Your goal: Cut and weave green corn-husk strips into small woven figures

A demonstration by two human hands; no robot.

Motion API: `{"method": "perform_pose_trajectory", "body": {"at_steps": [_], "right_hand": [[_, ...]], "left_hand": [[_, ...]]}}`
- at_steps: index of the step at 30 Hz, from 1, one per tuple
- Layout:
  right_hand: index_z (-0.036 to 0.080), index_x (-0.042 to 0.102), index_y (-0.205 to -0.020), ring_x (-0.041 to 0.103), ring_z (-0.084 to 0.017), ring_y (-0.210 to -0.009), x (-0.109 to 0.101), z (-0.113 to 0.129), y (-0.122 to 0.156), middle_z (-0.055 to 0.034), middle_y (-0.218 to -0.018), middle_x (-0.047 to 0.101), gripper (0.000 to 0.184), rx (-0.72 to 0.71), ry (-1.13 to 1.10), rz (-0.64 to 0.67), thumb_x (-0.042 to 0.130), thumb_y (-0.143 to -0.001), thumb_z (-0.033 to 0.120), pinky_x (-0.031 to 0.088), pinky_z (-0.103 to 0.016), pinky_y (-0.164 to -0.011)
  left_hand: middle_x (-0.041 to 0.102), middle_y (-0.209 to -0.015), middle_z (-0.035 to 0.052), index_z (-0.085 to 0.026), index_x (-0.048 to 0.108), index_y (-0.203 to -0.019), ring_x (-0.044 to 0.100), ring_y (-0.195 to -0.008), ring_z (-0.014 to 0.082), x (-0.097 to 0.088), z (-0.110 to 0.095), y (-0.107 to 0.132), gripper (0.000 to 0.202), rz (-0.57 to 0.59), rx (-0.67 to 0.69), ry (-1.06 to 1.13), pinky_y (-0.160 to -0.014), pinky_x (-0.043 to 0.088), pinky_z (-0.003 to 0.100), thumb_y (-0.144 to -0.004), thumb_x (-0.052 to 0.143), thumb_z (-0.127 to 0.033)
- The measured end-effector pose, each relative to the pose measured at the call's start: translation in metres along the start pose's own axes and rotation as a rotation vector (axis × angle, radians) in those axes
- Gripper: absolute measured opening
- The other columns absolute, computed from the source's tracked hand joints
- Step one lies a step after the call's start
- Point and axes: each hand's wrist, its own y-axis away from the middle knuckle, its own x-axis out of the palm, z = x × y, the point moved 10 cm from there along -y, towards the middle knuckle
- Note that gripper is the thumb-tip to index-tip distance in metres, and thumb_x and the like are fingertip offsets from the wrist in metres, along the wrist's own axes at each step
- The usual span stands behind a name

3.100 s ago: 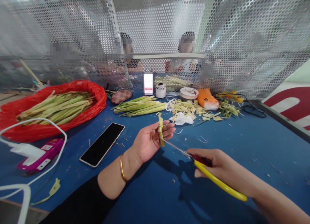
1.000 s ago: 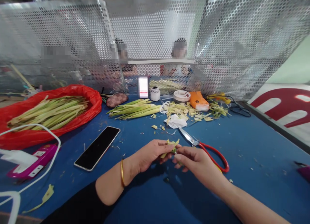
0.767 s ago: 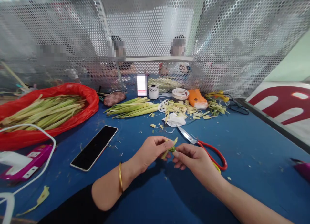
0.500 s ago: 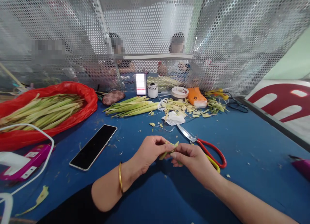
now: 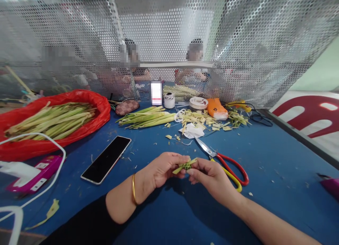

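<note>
My left hand [image 5: 164, 169] and my right hand [image 5: 210, 176] meet over the blue table, both pinched on a small folded strip of green-yellow leaf [image 5: 184, 165]. A gold bangle sits on my left wrist. Just behind my right hand lie scissors [image 5: 225, 162] with one red and one yellow handle, blades pointing to the far left.
A red bag [image 5: 103, 112] of long green leaves lies at the left, a loose bundle of leaves [image 5: 147, 117] and a heap of trimmings [image 5: 206, 119] further back. A black phone [image 5: 106, 159], a pink device [image 5: 35, 173] with white cable, tape rolls and a perforated metal screen surround the spot. People sit behind the screen.
About three seconds ago my right hand held the scissors to the leaf piece; the scissors now lie on the table and both hands work the folded strip.
</note>
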Motion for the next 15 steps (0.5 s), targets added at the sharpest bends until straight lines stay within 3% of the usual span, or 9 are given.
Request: {"method": "perform_pose_trajectory", "body": {"at_steps": [3, 8, 10, 13, 15], "right_hand": [[0.016, 0.065, -0.074, 0.061, -0.013, -0.063, -0.003, -0.007, 0.000, -0.0007, -0.068, 0.064, 0.022, 0.056, 0.010, -0.004, 0.065, -0.081, 0.036, 0.053, -0.024, -0.061], [0.017, 0.063, -0.069, 0.058, -0.010, -0.057, -0.002, -0.002, 0.000, 0.0011, -0.062, 0.061, 0.025, 0.010, 0.007, 0.019, 0.065, -0.081, 0.038, 0.050, -0.022, -0.057], [0.016, 0.064, -0.069, 0.057, -0.010, -0.054, -0.011, -0.008, -0.002, 0.0010, -0.060, 0.062, 0.028, 0.067, -0.041, -0.021, 0.069, -0.078, 0.041, 0.049, -0.021, -0.055], [0.015, 0.064, -0.069, 0.054, -0.008, -0.048, -0.050, -0.017, -0.006, 0.0008, -0.058, 0.062, 0.032, 0.133, -0.185, -0.233, 0.076, -0.071, 0.044, 0.046, -0.018, -0.049], [0.015, 0.066, -0.072, 0.053, -0.006, -0.048, -0.089, -0.020, -0.006, 0.0007, -0.062, 0.064, 0.033, 0.133, -0.311, -0.441, 0.082, -0.063, 0.043, 0.046, -0.016, -0.046]], "left_hand": [[0.058, -0.059, -0.0015, -0.013, 0.061, -0.069, 0.051, -0.052, 0.0080, -0.010, -0.004, 0.002, 0.035, -0.115, 0.047, -0.038, -0.058, 0.043, 0.023, -0.060, 0.082, -0.040], [0.056, -0.059, -0.0033, -0.014, 0.060, -0.072, 0.050, -0.048, 0.0069, -0.002, 0.003, 0.000, 0.039, -0.031, 0.016, -0.043, -0.054, 0.043, 0.023, -0.062, 0.079, -0.047], [0.060, -0.067, -0.0012, -0.015, 0.062, -0.079, 0.055, -0.051, 0.0084, -0.006, -0.004, 0.000, 0.039, -0.069, 0.049, -0.136, -0.057, 0.046, 0.024, -0.068, 0.073, -0.050], [0.069, -0.093, 0.0068, -0.017, 0.064, -0.102, 0.067, -0.071, 0.0166, -0.022, -0.035, 0.012, 0.041, -0.227, 0.171, -0.545, -0.065, 0.050, 0.029, -0.080, 0.060, -0.050], [0.069, -0.109, 0.0080, -0.020, 0.064, -0.112, 0.067, -0.089, 0.0220, -0.035, -0.073, 0.035, 0.042, -0.423, 0.321, -1.050, -0.080, 0.049, 0.033, -0.076, 0.065, -0.043]]}}
